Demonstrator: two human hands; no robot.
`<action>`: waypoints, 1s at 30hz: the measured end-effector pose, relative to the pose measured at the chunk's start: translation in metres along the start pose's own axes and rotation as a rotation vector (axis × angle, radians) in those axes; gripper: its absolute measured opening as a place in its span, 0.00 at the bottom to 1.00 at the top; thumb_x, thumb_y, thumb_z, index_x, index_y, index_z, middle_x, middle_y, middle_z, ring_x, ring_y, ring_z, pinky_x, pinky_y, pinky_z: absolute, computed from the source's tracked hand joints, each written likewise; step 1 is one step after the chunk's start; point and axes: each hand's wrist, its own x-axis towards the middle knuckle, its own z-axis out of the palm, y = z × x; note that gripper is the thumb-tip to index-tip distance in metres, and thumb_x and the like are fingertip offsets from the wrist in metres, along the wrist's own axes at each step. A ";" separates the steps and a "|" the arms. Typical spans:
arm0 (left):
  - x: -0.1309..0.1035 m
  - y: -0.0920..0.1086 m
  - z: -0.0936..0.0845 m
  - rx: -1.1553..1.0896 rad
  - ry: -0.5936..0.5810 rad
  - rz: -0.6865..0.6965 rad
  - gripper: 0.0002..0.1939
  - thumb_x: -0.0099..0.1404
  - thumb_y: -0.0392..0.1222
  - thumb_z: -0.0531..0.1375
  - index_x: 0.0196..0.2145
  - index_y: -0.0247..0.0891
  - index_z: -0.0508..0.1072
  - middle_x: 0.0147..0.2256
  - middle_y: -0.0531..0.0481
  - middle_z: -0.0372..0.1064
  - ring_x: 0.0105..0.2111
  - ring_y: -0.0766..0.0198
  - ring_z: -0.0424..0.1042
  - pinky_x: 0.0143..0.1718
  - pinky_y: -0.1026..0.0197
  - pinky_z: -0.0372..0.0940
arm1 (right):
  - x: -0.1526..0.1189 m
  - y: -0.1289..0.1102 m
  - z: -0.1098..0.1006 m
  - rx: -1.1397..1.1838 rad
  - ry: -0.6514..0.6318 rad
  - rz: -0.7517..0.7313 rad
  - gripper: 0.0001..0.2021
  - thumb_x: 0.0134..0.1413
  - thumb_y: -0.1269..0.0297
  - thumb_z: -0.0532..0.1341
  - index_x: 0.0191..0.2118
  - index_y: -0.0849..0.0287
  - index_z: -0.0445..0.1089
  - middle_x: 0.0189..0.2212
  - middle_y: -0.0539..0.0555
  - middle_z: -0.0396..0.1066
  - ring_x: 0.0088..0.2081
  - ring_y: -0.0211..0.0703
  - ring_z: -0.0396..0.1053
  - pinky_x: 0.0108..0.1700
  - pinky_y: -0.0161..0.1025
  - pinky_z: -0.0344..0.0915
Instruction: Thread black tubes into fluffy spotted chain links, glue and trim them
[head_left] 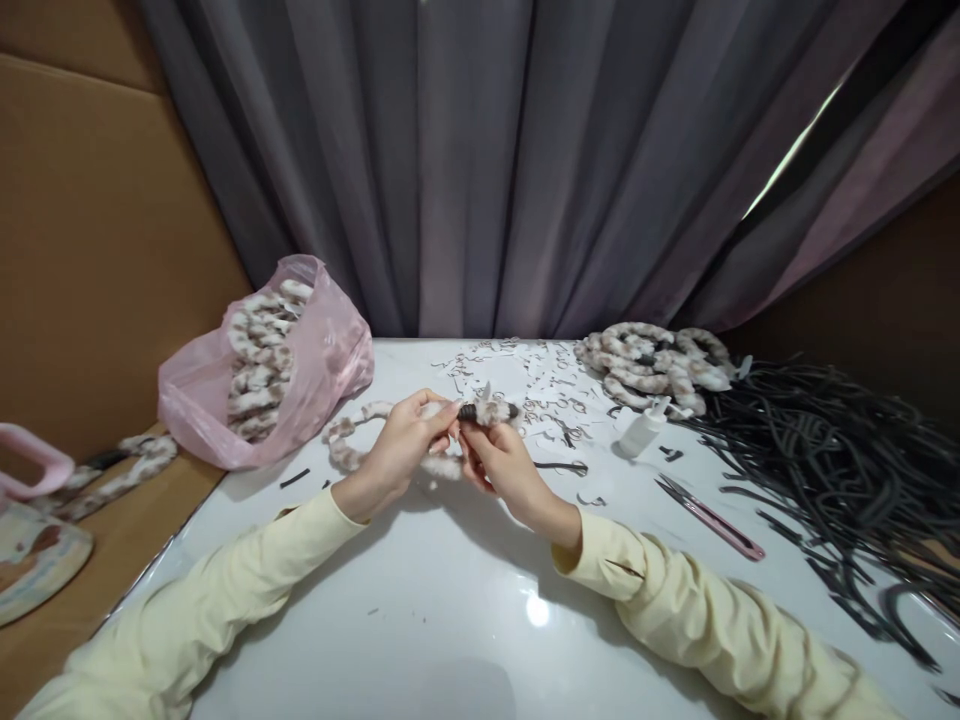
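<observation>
Two bare hands meet above the middle of one white table (420, 630). The left hand (397, 447) and the right hand (510, 468) each pinch one brown-and-white furry cord (343, 455) between thumb and fingers, gripping it on either side of one short black section (468, 412). The cord's loop curves behind the left hand; its other end stands out past the right fingers.

Just right of the right hand lies one thin black strip (562, 466). Behind are scattered paper-like scraps (544, 370), too many to count. Farther right stand one white bottle (641, 435) and, nearer the person, one pair of pink snips (720, 525). Beyond the bottle sits one pile of furry loops (652, 360), too tangled to count, beside one large heap of black strips (847, 460), also uncountable.

To the left, one short black piece (295, 478) lies near one pink plastic bag (337, 340) holding several furry cords (259, 380). At the far left edge is one pink-handled object (37, 570), partly cut off.
</observation>
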 end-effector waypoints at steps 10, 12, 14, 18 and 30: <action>-0.006 -0.015 -0.005 0.725 0.170 0.494 0.12 0.51 0.27 0.55 0.32 0.42 0.65 0.28 0.54 0.68 0.26 0.65 0.66 0.31 0.66 0.58 | -0.009 -0.007 0.001 -0.060 -0.029 0.066 0.15 0.58 0.63 0.51 0.20 0.57 0.55 0.08 0.43 0.54 0.10 0.31 0.49 0.12 0.29 0.43; -0.005 -0.018 -0.009 0.713 0.140 0.523 0.16 0.48 0.24 0.54 0.33 0.42 0.65 0.30 0.53 0.68 0.29 0.62 0.67 0.33 0.65 0.59 | -0.011 -0.006 0.001 -0.172 -0.012 -0.041 0.16 0.60 0.62 0.50 0.21 0.57 0.55 0.09 0.43 0.54 0.11 0.31 0.51 0.15 0.30 0.47; -0.004 -0.020 -0.012 0.720 0.092 0.550 0.18 0.46 0.23 0.53 0.33 0.42 0.66 0.30 0.51 0.68 0.32 0.60 0.67 0.36 0.64 0.59 | -0.011 -0.004 -0.001 -0.359 0.020 -0.193 0.15 0.61 0.63 0.49 0.22 0.57 0.56 0.12 0.44 0.55 0.15 0.32 0.54 0.20 0.31 0.52; -0.002 -0.024 -0.015 0.833 0.026 0.588 0.20 0.46 0.23 0.51 0.35 0.40 0.67 0.31 0.49 0.67 0.35 0.58 0.66 0.38 0.62 0.59 | -0.011 0.000 -0.008 -0.883 0.081 -0.476 0.09 0.58 0.72 0.48 0.30 0.59 0.62 0.22 0.51 0.64 0.22 0.37 0.59 0.26 0.34 0.54; -0.004 -0.009 -0.002 0.672 0.091 0.503 0.07 0.59 0.31 0.54 0.32 0.41 0.68 0.22 0.56 0.64 0.22 0.67 0.63 0.29 0.67 0.55 | -0.003 -0.001 -0.014 -1.445 0.201 -0.982 0.13 0.55 0.81 0.46 0.38 0.68 0.65 0.41 0.66 0.63 0.41 0.50 0.60 0.40 0.44 0.63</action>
